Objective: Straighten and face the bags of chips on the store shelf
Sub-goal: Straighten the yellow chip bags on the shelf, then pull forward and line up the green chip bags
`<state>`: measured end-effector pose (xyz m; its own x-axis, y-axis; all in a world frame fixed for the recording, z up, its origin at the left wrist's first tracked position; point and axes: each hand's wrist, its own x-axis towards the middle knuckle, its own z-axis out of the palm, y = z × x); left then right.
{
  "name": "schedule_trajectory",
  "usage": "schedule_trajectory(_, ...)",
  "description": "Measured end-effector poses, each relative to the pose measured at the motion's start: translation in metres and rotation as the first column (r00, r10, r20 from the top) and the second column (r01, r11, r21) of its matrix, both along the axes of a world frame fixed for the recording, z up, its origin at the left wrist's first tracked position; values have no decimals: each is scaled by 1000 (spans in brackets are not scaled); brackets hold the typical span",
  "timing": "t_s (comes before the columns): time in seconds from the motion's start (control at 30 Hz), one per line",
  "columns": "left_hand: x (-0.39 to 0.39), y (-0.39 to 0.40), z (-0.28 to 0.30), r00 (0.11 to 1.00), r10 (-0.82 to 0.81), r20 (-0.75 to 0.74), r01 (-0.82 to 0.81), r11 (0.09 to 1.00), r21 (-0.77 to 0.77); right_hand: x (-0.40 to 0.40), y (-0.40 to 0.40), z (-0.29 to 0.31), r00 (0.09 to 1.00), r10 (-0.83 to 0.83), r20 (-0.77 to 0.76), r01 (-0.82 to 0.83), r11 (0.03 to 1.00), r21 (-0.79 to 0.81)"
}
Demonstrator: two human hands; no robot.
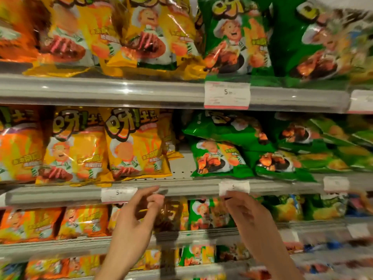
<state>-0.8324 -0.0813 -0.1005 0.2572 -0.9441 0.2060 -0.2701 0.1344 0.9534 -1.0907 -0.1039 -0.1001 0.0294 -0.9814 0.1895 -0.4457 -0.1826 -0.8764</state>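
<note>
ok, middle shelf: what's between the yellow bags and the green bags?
Head view: a bare strip of shelf separates the yellow bags from the green bags.

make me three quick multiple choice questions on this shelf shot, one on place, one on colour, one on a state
1. Where on the middle shelf is bare shelf showing?
A. between the yellow bags and the green bags
B. at the far left end
C. nowhere

2. What colour are the slumped bags right of that gap?
A. blue
B. green
C. purple

3. What are the two hands doing?
A. both gripping one bag
B. raised in front of the shelf edge, holding nothing
C. resting on the floor

Answers:
1 A, the gap lies between the yellow bags and green bags.
2 B, they are green and lie tilted and piled.
3 B, the left hand and right hand hold nothing below the middle shelf.
</note>
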Motion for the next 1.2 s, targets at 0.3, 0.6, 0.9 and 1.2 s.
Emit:
schedule_trajectory(0.3, -106, -19, 28, 996, 87, -2, -87, 995, -53, -107, -26, 30, 999, 20, -49, -30, 979, -203)
schedule_trajectory(0.6, -104, -70, 56, 968, 249, 39, -240, 957, -165, -133, -48, 73, 927, -233, -293, 29, 826, -563)
schedule_trajectory(0.9, -103, -120, 104, 995, 103, -14, -103, 995, -1, -71, -103, 101, 630, -411, -659, -69, 816, -574)
schedule_trajectory(1.2, -92, -136, 116, 884, 11, -467, -37, 998, -47, -72, -120, 106, 649, -480, -591, -73, 733, -676)
